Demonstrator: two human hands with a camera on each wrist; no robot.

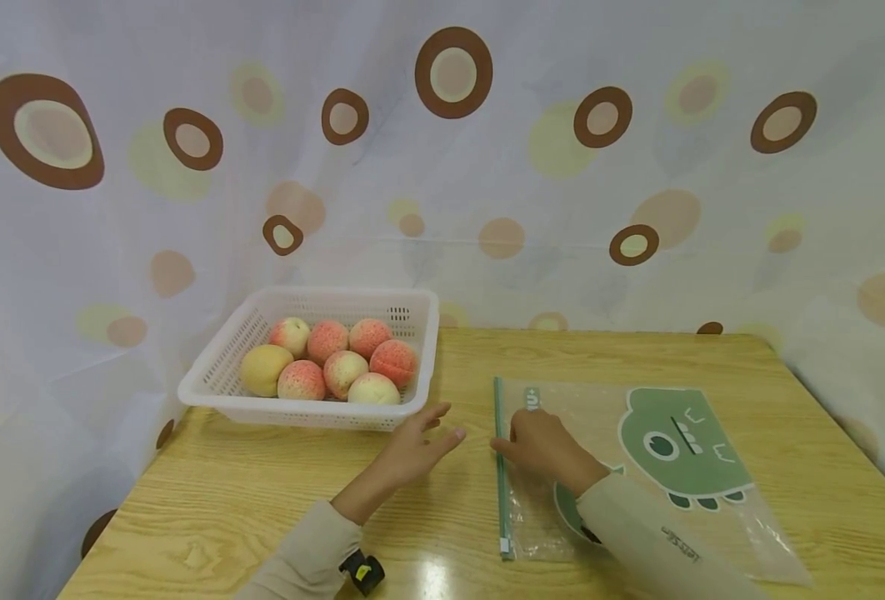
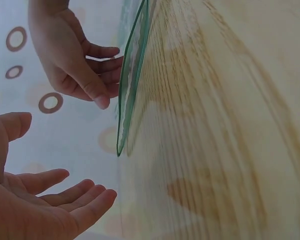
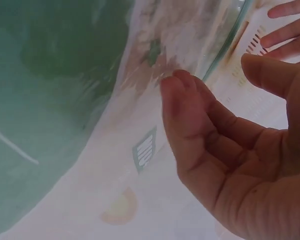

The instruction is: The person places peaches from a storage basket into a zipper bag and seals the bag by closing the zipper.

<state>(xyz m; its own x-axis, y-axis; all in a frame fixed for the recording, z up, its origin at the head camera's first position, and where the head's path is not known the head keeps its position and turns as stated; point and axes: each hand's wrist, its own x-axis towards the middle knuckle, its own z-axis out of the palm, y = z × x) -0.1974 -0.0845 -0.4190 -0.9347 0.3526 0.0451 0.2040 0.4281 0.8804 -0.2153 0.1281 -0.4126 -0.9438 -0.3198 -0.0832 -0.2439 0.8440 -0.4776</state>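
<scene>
A clear zip bag (image 1: 667, 450) with a green cartoon print lies flat on the table. Its green zip edge (image 1: 500, 467) runs along the left side, where the left wrist view shows the two lips of the mouth parted. My right hand (image 1: 547, 446) is over the bag by that edge, fingers loosely bent; in the right wrist view the thumb stands apart from them with nothing pinched. Whether the fingertips touch the film I cannot tell. My left hand (image 1: 411, 450), fingers spread and holding nothing, hovers between bag and basket. Several peaches (image 1: 328, 342) lie in the white basket (image 1: 292, 407).
Among the peaches sits a yellow fruit (image 1: 266, 371). The wooden table (image 1: 210, 508) carries both basket and bag. A white curtain (image 1: 382, 183) with brown circles hangs behind and beside it. A dark strap (image 1: 362, 572) is around the left sleeve.
</scene>
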